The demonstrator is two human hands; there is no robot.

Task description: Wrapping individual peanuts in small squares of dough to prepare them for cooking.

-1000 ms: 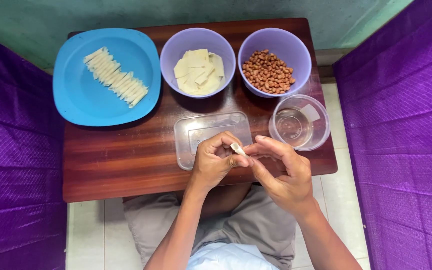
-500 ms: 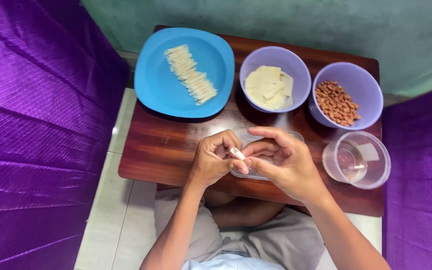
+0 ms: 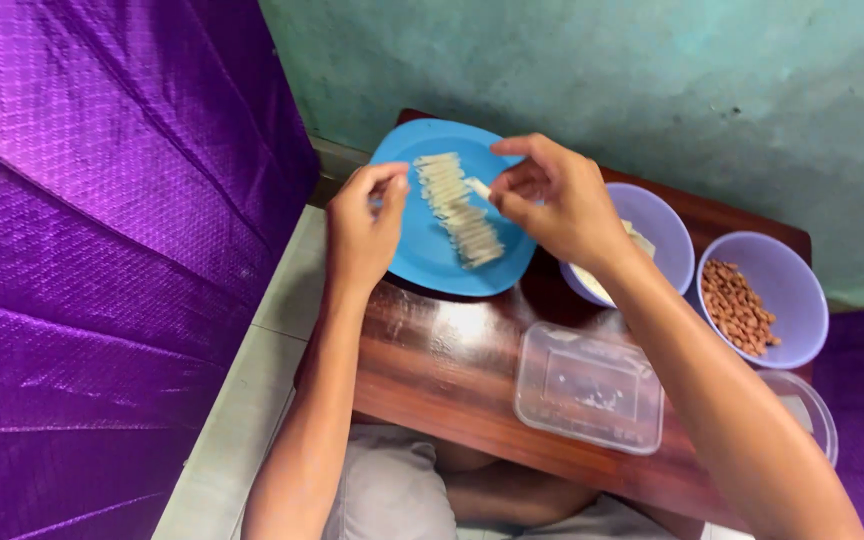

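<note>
Right hand (image 3: pixel 552 205): pinches a small pale roll (image 3: pixel 478 187) in its fingertips, above the blue plate (image 3: pixel 422 255). Row of rolls (image 3: pixel 457 208): just left of it (on the plate). Left hand (image 3: pixel 364 225): loosely curled, empty, touching the plate's rim.

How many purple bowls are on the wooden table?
2. One purple bowl stands right of the blue plate, partly hidden behind the right hand. The other purple bowl, holding peanuts, stands at the table's right end.
</note>
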